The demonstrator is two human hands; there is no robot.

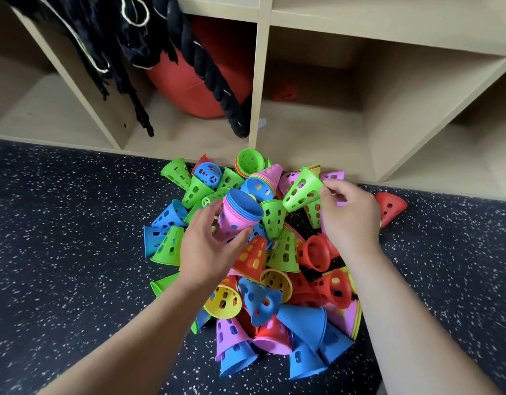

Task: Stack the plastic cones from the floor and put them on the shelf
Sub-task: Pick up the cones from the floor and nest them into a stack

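Note:
A heap of perforated plastic cones (274, 280) in green, blue, red, pink and yellow lies on the dark speckled floor before the wooden shelf (260, 81). My left hand (206, 246) grips a short stack of nested pink and blue cones (237, 215), wide end tilted up and to the right. My right hand (348, 215) pinches the tip of a green cone (303, 191), held above the pile just right of the stack. A lone red cone (391, 205) lies on the floor at the right. One red cone (286, 94) sits deep in the middle shelf compartment.
A big red ball (200, 89) fills the compartment left of the middle one, with a thick black rope (209, 69) and black cords hanging over it. The speckled floor (75, 223) stretches left and right of the heap.

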